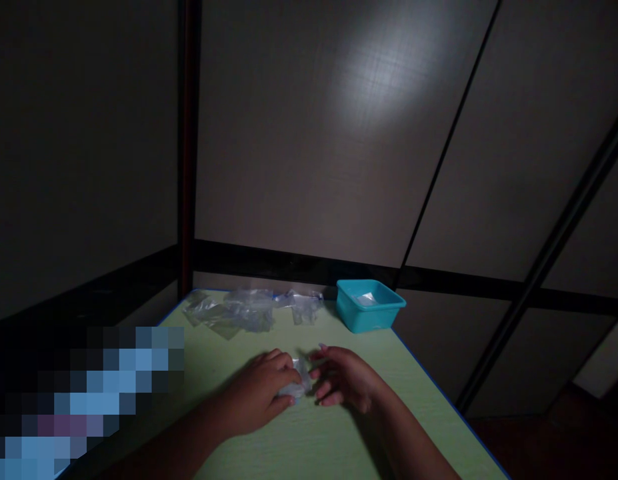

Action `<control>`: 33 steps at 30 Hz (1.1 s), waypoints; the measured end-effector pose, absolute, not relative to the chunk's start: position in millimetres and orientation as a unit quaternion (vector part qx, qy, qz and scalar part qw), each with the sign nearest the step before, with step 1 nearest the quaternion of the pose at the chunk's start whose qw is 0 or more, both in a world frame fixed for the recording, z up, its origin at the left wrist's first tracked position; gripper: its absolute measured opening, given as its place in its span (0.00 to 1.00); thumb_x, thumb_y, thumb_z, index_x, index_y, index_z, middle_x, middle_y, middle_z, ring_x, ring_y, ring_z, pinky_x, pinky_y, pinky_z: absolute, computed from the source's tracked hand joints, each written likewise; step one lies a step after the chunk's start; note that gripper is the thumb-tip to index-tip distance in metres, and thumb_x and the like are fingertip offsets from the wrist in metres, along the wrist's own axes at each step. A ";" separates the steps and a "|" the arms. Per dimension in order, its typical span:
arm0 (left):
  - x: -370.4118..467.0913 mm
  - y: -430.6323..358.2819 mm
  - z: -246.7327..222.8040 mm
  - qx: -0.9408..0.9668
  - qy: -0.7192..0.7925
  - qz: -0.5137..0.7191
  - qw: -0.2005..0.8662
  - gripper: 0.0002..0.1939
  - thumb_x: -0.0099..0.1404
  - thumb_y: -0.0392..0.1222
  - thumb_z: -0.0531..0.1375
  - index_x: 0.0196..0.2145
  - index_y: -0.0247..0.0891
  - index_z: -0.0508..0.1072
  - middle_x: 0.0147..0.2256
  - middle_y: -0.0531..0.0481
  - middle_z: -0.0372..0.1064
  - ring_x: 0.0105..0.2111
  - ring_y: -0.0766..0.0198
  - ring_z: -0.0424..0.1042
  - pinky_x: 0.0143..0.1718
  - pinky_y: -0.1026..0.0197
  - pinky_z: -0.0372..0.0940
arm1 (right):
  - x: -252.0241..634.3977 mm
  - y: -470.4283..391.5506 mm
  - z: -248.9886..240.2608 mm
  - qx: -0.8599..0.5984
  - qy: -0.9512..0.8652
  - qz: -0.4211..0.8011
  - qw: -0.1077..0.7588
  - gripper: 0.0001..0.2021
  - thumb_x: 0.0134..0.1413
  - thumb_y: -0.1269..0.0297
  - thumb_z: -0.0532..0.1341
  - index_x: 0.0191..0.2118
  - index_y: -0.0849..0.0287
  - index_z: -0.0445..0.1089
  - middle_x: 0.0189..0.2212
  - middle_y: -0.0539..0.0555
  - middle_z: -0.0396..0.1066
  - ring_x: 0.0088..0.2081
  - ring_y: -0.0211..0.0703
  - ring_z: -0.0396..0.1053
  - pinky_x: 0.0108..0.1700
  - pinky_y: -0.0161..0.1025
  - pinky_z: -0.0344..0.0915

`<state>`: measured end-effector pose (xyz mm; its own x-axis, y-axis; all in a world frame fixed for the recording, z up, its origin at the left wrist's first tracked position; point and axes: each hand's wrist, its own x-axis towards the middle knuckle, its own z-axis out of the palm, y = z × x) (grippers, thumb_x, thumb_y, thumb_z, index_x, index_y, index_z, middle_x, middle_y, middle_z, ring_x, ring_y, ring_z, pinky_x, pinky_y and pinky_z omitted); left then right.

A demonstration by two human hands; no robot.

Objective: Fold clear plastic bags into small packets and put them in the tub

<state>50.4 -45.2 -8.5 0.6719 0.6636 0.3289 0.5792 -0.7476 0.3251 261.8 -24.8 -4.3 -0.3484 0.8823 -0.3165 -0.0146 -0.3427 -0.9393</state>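
Left hand point(271, 387) is on a clear plastic bag point(303, 380), lower middle of frame, can't tell if gripping or just pressing. Right hand point(346, 377) looks empty, loosely open beside it. Other bags point(249, 312) and teal basin point(371, 319) sit farther up the counter point(273, 453).

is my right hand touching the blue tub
No, green tabletop shows between the right hand and the blue tub.
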 end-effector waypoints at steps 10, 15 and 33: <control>51.4 -44.9 -11.4 0.903 0.351 0.229 0.097 0.12 0.58 0.39 0.58 0.41 0.49 0.70 0.38 0.52 0.62 0.41 0.60 0.59 0.43 0.59 0.56 | 258.7 -26.8 -10.5 -0.404 -0.792 0.232 0.395 0.09 0.42 0.67 0.63 0.34 0.54 0.74 0.42 0.56 0.67 0.47 0.48 0.60 0.51 0.45 0.54; 52.5 -40.9 -11.3 0.867 0.407 0.278 0.070 0.08 0.56 0.36 0.58 0.36 0.44 0.69 0.38 0.50 0.61 0.44 0.59 0.58 0.45 0.58 0.54 | 258.0 -25.5 -17.7 -0.397 -0.837 0.214 0.310 0.15 0.43 0.65 0.64 0.41 0.49 0.73 0.55 0.54 0.59 0.56 0.50 0.50 0.57 0.49 0.44; 46.5 -34.7 -22.6 0.837 0.482 0.253 0.044 0.21 0.46 0.52 0.65 0.36 0.42 0.66 0.45 0.47 0.58 0.49 0.51 0.53 0.49 0.52 0.51 | 257.6 -25.6 -3.9 -0.408 -0.510 0.576 0.491 0.14 0.48 0.54 0.59 0.38 0.57 0.69 0.38 0.55 0.67 0.43 0.48 0.63 0.37 0.45 0.66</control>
